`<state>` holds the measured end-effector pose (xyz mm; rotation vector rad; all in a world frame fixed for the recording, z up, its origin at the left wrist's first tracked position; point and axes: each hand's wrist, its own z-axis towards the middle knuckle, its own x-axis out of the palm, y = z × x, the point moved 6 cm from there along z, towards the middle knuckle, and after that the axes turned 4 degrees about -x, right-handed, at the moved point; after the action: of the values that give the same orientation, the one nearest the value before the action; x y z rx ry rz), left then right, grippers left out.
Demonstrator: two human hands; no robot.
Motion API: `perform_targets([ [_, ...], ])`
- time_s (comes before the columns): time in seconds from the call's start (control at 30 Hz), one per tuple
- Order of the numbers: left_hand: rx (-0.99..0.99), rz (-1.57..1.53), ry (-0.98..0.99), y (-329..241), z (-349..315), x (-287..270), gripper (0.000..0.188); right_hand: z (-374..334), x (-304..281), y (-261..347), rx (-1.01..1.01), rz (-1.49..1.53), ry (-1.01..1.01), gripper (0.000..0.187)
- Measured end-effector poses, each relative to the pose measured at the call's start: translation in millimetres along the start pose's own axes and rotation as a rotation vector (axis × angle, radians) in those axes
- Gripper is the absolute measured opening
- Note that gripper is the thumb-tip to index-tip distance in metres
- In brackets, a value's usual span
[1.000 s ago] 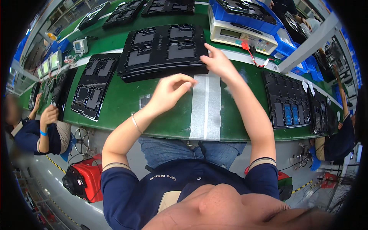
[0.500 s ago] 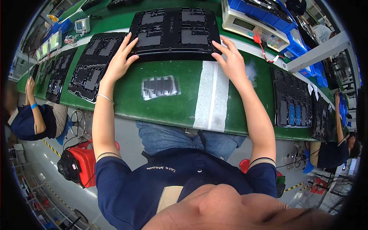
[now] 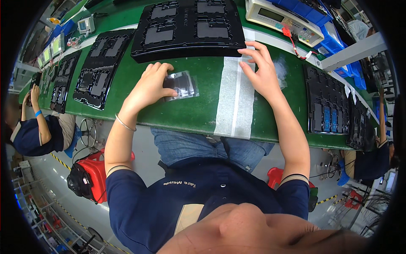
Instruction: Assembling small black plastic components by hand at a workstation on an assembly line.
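Observation:
A stack of black plastic trays (image 3: 185,29) lies ahead of me on the green bench, flat grey pieces in its top compartments. Nearer me is a small overlapping pile of clear plastic sheets (image 3: 186,86) with dark, shiny parts. My left hand (image 3: 150,86) reaches over the pile's left edge, its thumb and fingers apart; the covered edge is hidden. At the trays' near right corner is my right hand (image 3: 261,70). Its fingers are spread, with the fingertips at or just off the corner, and nothing is in it.
More black trays (image 3: 99,70) lie at the left, and others (image 3: 327,103) at the right. A bench meter (image 3: 283,21) with red leads stands at the far right by blue bins (image 3: 332,38). A pale tape strip (image 3: 234,97) crosses the green bench (image 3: 186,116). Other people sit at both sides.
My left hand has left the tray stack and come down to the plastic sheets. The tray stack sits farther off and slightly left. My right hand stays near its corner.

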<state>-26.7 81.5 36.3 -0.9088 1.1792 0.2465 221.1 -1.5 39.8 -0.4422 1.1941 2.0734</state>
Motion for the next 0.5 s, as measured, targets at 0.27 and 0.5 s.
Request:
perform_targets([
  [0.27,-0.144,-0.248,-0.005,15,13,3,0.024,-9,-8,-9,0.041,0.090,0.037,0.022],
  [0.5,0.280,0.080,-0.241,-7,8,-9,0.018,-12,-1,-3,0.073,0.110,0.172,0.020],
])
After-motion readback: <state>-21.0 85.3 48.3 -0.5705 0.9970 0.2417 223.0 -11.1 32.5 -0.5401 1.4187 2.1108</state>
